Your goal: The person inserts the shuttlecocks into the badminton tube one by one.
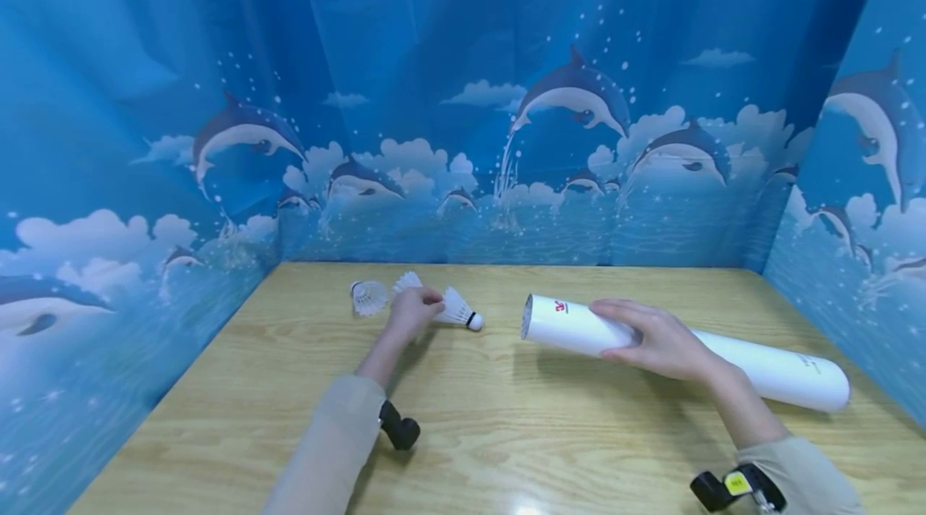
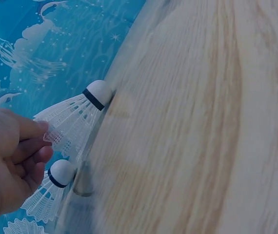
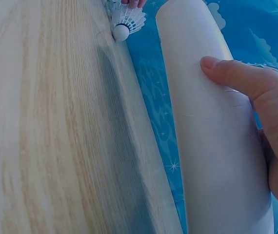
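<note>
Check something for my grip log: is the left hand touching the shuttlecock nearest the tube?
Touching. The left wrist view shows the left hand pinching the feather skirt of the shuttlecock.

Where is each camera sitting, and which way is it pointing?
Head: on the head, facing forward and down at the wooden table; both forearms show, the left hand on a shuttlecock, the right hand gripping the white tube.
Left wrist: along that hand's fingers, which pinch the shuttlecock's feathers.
Right wrist: along the thumb on the tube, toward its far end.
Shared: the right wrist view also shows the shuttlecock.
</note>
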A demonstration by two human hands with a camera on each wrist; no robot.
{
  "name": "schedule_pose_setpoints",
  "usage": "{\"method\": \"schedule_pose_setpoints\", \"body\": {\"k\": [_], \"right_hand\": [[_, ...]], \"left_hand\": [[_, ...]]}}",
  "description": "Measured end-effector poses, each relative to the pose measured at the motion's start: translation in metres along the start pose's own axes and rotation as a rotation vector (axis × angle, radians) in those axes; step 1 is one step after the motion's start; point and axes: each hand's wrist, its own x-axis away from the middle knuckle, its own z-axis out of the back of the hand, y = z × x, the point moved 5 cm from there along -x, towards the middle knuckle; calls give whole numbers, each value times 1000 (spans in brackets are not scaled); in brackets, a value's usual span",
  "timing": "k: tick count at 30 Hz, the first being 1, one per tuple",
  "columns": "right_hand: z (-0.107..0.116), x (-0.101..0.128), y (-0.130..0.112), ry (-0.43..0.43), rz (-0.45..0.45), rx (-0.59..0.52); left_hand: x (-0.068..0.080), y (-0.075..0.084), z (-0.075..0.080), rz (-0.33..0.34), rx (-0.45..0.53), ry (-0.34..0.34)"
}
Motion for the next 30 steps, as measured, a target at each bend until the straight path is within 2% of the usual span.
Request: {"method": "schedule_pose_setpoints", "body": {"k": [4, 8, 15, 22, 27, 30], "right_hand": [[0, 0, -1, -1, 0, 3], [0, 0, -2, -5, -1, 9], [1, 1, -1, -3, -5, 12], [0, 1, 0, 5, 5, 13], [1, 1, -1, 9, 8, 16], [2, 1, -2, 9, 10, 17]], "left_hand": [[3, 2, -3, 7, 19, -47], [7, 9, -2, -42, 28, -66], [11, 19, -1, -26, 74, -118], [15, 30, 3, -64, 103, -93], [20, 39, 5, -133, 147, -62], [23, 43, 6, -148, 171, -54]]}}
